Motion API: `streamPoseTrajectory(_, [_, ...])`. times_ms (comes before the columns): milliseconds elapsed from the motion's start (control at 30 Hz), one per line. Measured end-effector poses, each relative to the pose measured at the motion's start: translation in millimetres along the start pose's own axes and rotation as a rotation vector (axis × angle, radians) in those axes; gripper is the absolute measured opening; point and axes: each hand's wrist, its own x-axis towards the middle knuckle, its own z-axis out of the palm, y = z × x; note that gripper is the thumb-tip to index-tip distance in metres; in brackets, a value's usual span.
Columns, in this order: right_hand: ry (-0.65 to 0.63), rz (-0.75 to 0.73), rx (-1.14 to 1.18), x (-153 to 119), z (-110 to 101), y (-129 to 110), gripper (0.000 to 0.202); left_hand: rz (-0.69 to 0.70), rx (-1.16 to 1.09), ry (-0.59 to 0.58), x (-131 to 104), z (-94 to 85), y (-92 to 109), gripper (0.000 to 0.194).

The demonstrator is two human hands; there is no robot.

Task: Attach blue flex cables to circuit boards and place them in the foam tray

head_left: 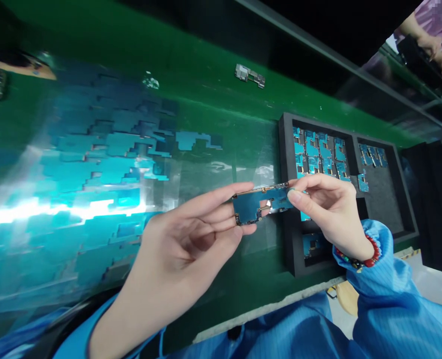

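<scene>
Between my two hands is a small circuit board (247,207), its upper face mostly covered in blue. My left hand (191,234) grips the board's left end, thumb at the lower edge and fingers along the top and behind. At the other end, my right hand (327,202) pinches the board between thumb and fingertips. The board is above the green mat, left of a black foam tray (287,199). Rows of similar blue-faced boards (312,144) sit in the tray, partly hidden by my right hand.
Many thin blue pieces (123,144) lie under a shiny clear sheet on the left. A silvery board (249,76) rests on the green mat (213,60) at the back. A tan-edged object (24,67) is at far left. Another person's hands (435,52) are at upper right.
</scene>
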Motion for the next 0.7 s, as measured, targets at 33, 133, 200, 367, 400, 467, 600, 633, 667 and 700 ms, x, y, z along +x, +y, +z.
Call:
streamPoseTrajectory(33, [0.004, 0.002, -0.005, -0.2, 0.0, 0.0, 0.016, 0.000, 0.005, 0.002, -0.2, 0.1, 0.3, 0.034])
streamPoseTrajectory(133, [-0.001, 0.008, -0.031, 0.0, -0.5, -0.1, 0.018, -0.011, 0.019, 0.010, -0.6, 0.3, 1.4, 0.035])
streamPoseTrajectory(200, [-0.012, 0.003, -0.037, 0.5, -0.9, -0.1, 0.019, -0.016, 0.043, 0.028, -0.4, 0.4, 2.2, 0.034])
streamPoseTrajectory(367, [-0.008, -0.007, -0.023, 0.9, -0.8, 0.5, 0.016, 0.000, 0.108, 0.077, 0.7, 2.5, 3.4, 0.030])
streamPoseTrajectory(400, [-0.008, -0.009, -0.018, 0.7, -0.6, 0.7, 0.015, 0.001, 0.098, 0.077, 1.0, 3.2, 3.4, 0.028])
streamPoseTrajectory(467, [-0.017, -0.012, -0.002, 0.2, -0.5, 1.0, 0.013, -0.002, 0.070, 0.078, 1.4, 4.4, 3.4, 0.026])
streamPoseTrajectory(600, [-0.026, -0.010, 0.017, -0.5, -0.6, 2.0, 0.010, -0.001, 0.052, 0.072, 2.8, 4.2, 3.1, 0.023])
streamPoseTrajectory(633, [-0.024, -0.010, 0.012, -0.6, -0.7, 2.2, 0.010, -0.001, 0.068, 0.072, 3.1, 3.8, 3.3, 0.024])
streamPoseTrajectory(667, [-0.024, -0.012, 0.005, -0.6, -0.7, 2.3, 0.010, -0.004, 0.086, 0.075, 3.3, 3.4, 3.5, 0.024])
streamPoseTrajectory(700, [-0.026, -0.014, -0.002, -0.5, -0.6, 2.4, 0.011, -0.007, 0.101, 0.080, 3.3, 3.1, 3.9, 0.025])
